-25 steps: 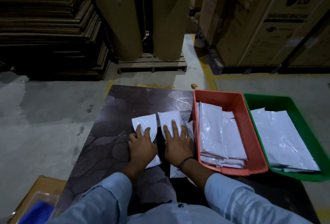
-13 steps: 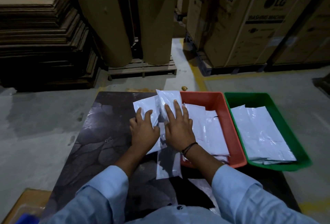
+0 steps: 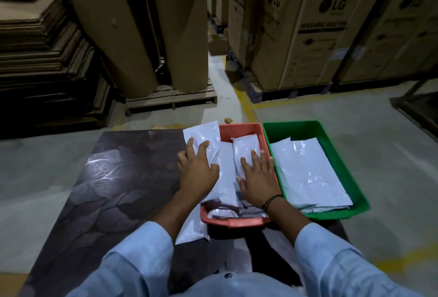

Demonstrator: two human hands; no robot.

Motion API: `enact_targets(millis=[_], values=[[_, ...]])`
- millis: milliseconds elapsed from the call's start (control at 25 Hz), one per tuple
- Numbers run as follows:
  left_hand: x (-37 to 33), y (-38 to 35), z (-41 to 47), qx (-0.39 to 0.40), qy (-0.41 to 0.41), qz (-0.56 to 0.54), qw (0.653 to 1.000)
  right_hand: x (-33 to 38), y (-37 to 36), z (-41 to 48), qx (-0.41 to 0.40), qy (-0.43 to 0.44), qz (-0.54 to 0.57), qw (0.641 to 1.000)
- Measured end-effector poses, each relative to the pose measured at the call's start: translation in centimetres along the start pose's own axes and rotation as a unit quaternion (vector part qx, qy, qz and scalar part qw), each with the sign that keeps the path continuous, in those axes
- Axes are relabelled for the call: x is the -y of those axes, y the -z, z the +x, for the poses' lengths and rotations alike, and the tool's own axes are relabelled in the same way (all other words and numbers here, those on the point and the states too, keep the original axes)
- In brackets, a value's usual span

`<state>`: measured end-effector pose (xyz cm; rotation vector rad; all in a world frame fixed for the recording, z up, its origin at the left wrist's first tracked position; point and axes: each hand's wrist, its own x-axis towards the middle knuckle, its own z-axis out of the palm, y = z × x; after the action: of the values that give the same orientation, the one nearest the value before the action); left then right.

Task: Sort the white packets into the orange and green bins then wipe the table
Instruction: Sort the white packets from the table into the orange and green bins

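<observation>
Glossy plastic packets (image 3: 308,168), smooth plastic bins (image 3: 237,222), polished dark table (image 3: 106,190)

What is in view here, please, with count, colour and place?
table: one, dark, under both bins
orange bin: one, orange, on the table
green bin: one, green, right of orange bin
binned packets: many, white, stacked in both bins
loose packet: one, white, on table beside orange bin
overhanging packet: one, white, over orange bin's far left corner
cardboard rolls: two, brown, upright behind
cartons: several, brown, back right
left hand: one, flat on overhanging packet
right hand: one, flat on binned packets, orange bin
</observation>
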<state>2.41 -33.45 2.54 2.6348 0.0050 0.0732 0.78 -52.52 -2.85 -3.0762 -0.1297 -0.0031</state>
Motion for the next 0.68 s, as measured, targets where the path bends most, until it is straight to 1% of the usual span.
enact_targets(millis=[240,400,480,560,600,680], values=[[-2.7,-2.5,-0.7,0.049,-0.005,0.032,0.998,-0.8,-2.3,0.6,0.075,0.039,0.026,0.996],[-3.9,-4.0,-0.1,0.074,-0.006,0.053,0.996,-1.2,-2.8,1.3,0.086,0.053,0.051,0.994],[-4.5,-4.6,0.2,0.066,-0.009,0.071,0.995,-1.5,-2.0,1.4,0.06,0.054,0.098,0.992],[-4.7,-5.6,0.5,0.049,-0.024,0.089,0.995,-1.8,-1.3,1.0,0.001,0.039,0.142,0.989],[-4.4,-6.3,0.5,0.052,-0.032,0.094,0.994,-1.8,-1.0,0.8,-0.028,0.038,0.156,0.987],[-3.7,-7.9,0.5,0.079,-0.041,0.106,0.99,-1.8,-0.8,0.3,-0.056,0.042,0.167,0.983]])
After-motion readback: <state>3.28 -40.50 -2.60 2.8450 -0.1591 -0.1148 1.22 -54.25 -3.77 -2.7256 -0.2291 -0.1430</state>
